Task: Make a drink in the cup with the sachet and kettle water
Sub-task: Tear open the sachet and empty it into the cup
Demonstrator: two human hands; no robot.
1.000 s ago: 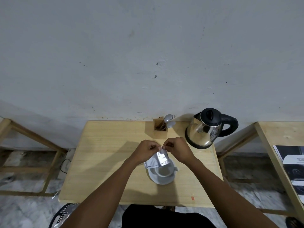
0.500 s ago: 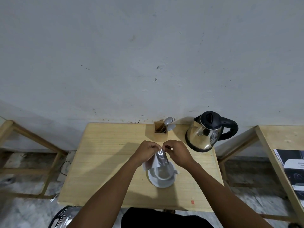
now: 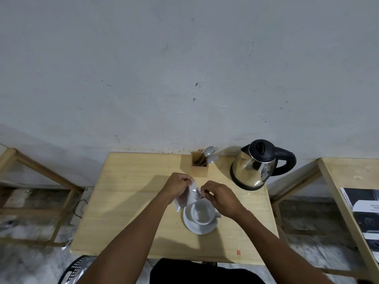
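Observation:
A white cup (image 3: 202, 213) sits on a white saucer (image 3: 200, 228) in the middle of the wooden table (image 3: 131, 201). Just above the cup's far left rim I hold a silvery sachet (image 3: 187, 196) with both hands. My left hand (image 3: 177, 186) pinches its top left corner, my right hand (image 3: 220, 196) pinches the top right. The sachet hangs tilted, its lower end left of the cup. A steel kettle (image 3: 254, 167) with a black lid and handle stands at the table's back right, apart from my hands.
A small wooden holder (image 3: 199, 168) with spoons and a fork stands at the back edge by the wall. Another wooden table (image 3: 348, 175) with printed papers (image 3: 365, 212) is at the right. A wooden frame (image 3: 37, 175) is at the left, a black basket (image 3: 75, 269) below.
The sachet has swung from over the cup toward the cup's left side. My hands have spread slightly apart at its top edge. The camera has shifted a little.

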